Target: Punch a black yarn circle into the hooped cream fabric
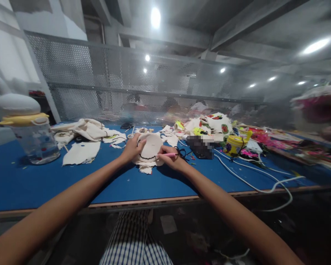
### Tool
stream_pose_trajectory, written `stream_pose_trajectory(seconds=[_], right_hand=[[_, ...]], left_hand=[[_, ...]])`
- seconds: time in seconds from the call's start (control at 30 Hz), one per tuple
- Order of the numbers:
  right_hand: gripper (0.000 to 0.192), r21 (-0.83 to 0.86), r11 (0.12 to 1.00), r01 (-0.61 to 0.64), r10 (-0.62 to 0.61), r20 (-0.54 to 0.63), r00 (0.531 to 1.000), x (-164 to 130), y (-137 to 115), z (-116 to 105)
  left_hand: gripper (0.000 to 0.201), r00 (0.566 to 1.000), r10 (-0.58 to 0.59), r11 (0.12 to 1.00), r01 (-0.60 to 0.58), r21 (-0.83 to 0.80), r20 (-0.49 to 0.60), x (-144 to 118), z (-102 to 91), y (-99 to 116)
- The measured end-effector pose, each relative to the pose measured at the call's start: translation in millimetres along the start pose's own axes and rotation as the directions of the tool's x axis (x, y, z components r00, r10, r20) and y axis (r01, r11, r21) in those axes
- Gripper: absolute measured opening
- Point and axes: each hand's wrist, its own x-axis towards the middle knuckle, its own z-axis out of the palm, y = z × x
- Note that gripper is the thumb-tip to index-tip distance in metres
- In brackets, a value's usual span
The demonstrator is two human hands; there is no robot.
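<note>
A round piece of cream cloth [151, 145], stretched as if in an embroidery hoop, sits at the middle of the blue table with a loose flap hanging toward me. A curved black yarn line [149, 158] runs along its lower part. My left hand [134, 148] grips the hoop's left edge, thumb over the cloth. In my right hand [169, 157] is a pink punch needle [168, 155], held like a pen, its tip at the cloth's lower right edge. Black yarn [184, 152] lies looped beside that hand. The needle's tip is too small to make out.
A rabbit-lidded water bottle [35, 136] and cream cloth pieces [81, 152] are at left. Right of my hands lie a dark phone-like object [200, 147], a yellow cup [233, 145], a white cable [245, 182] and a pile of embroidered cloth [209, 125]. A perforated metal screen [132, 84] stands behind.
</note>
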Motion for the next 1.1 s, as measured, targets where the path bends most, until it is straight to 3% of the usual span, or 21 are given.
stream_pose_trajectory(seconds=[0.13, 0.33, 0.6, 0.9, 1.1], right_hand=[[0.016, 0.086, 0.995, -0.044, 0.05, -0.062, 0.997, -0.7, 0.3, -5.9], [0.016, 0.087, 0.995, -0.055, 0.065, -0.113, 0.991, 1.1, 6.3, -7.9], [0.007, -0.103, 0.994, -0.022, 0.03, 0.074, 0.997, 0.1, 0.2, 2.7], [0.017, 0.105, 0.991, -0.081, 0.092, -0.109, 0.99, 5.0, 8.3, -9.3], [0.019, 0.063, 0.99, -0.125, 0.134, -0.162, 0.978, 5.6, 9.1, -11.5]], left_hand=[[0.016, 1.0, -0.015, 1.0, 0.015, 0.018, 0.001, -0.2, 0.2, -3.2], [0.016, 0.999, -0.044, 0.999, 0.044, 0.002, -0.001, -0.5, 1.0, -5.3], [0.015, 1.0, 0.005, 1.0, -0.005, 0.003, 0.003, 0.1, 1.0, 0.6], [0.016, 0.998, -0.059, 0.998, 0.059, 0.001, 0.013, 1.2, 1.5, -7.6], [0.016, 0.998, -0.064, 0.998, 0.064, -0.019, 0.019, 0.7, 0.8, -6.4]])
